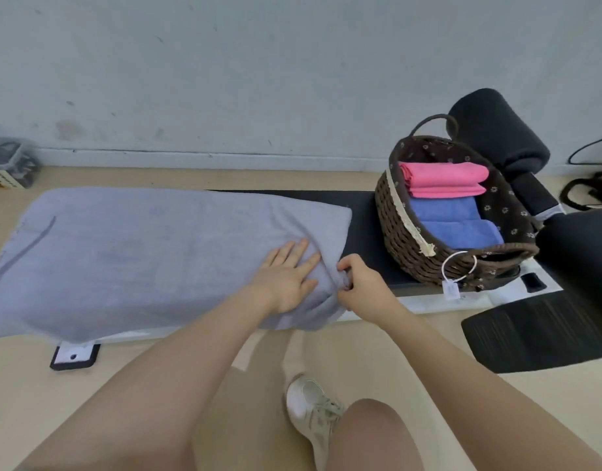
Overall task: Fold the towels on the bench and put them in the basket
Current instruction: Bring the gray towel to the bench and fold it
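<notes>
A large grey towel (150,253) lies spread along the black bench (360,215), covering most of its left part. My left hand (289,273) lies flat on the towel near its right end, fingers straight. Just to the right, my right hand (360,283) pinches the towel's near right edge, where the cloth bunches. A brown wicker basket (394,229) stands on the bench's right end. Inside it lie a folded pink towel (445,180) and two folded blue towels (455,222).
Black padded rollers (496,134) and a black seat pad (537,334) of the bench stand at the right. A clear box (10,161) sits by the wall at far left. My shoe (309,409) stands on the tan floor below the bench.
</notes>
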Tool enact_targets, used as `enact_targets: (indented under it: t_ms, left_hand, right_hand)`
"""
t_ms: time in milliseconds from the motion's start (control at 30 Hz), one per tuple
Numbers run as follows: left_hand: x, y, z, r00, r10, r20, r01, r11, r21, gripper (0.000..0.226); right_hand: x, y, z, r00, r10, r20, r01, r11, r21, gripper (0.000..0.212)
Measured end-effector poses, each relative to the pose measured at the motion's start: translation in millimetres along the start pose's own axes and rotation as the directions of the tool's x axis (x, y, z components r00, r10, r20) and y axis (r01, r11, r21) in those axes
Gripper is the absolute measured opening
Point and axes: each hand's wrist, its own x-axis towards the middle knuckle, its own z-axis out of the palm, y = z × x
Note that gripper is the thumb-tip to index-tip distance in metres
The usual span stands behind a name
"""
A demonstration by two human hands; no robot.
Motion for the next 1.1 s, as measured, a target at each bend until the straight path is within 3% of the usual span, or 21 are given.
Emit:
enact_targets:
  t_ms: [133, 267, 367, 433, 533, 700, 867, 1033, 1100]
  left_hand:
    - [5, 1, 0, 0.999, -0.023, -0.043, 0.023, 1.0, 0.001, 0.057]
    - [9, -2, -2, 0.998, -0.021, -0.058, 0.021, 1.0, 0.006, 0.057]
    - [18, -12, -10, 0.978, -0.011, -0.207, 0.002, 0.999, -0.044, 0.051]
    - [27, -23, -19, 0.956, -0.028, -0.291, 0.0, 0.995, -0.096, 0.053]
    - [41, -42, -27, 0.976, -0.021, -0.215, 0.013, 0.999, -0.038, 0.057]
    - [59, -57, -26, 0.985, -0.009, -0.173, 0.019, 0.998, 0.059, 0.062]
    - [79, -68, -34, 0.975, -0.029, -0.219, 0.046, 0.996, 0.072, 0.063]
    - [85, -72, -36, 0.97, -0.051, -0.238, 0.07, 0.995, 0.074, 0.077]
    - [80, -67, -37, 0.956, -0.067, -0.284, 0.087, 0.994, 0.059, 0.083]
  right_hand:
    - [0, 10, -21, 0.997, 0.025, 0.078, -0.008, 0.978, -0.211, 0.028]
    - [22, -8, -23, 0.996, 0.049, -0.071, -0.048, 0.999, 0.02, 0.035]
    - [57, -17, -16, 0.984, 0.067, -0.164, -0.072, 0.997, -0.022, 0.028]
    - [79, -24, -16, 0.97, 0.102, -0.222, -0.078, 0.991, 0.112, 0.022]
    - [103, -32, -14, 0.966, 0.143, -0.216, -0.088, 0.966, 0.245, 0.019]
    - [128, -39, -11, 0.948, -0.025, -0.317, -0.006, 0.995, -0.097, 0.025]
    - [163, -49, -33, 0.886, -0.015, -0.464, 0.018, 1.0, 0.002, 0.035]
    - [159, -52, -24, 0.932, -0.056, -0.359, -0.068, 0.943, -0.325, 0.045]
    - [140, -39, -20, 0.914, -0.178, -0.364, 0.027, 0.923, -0.383, 0.04]
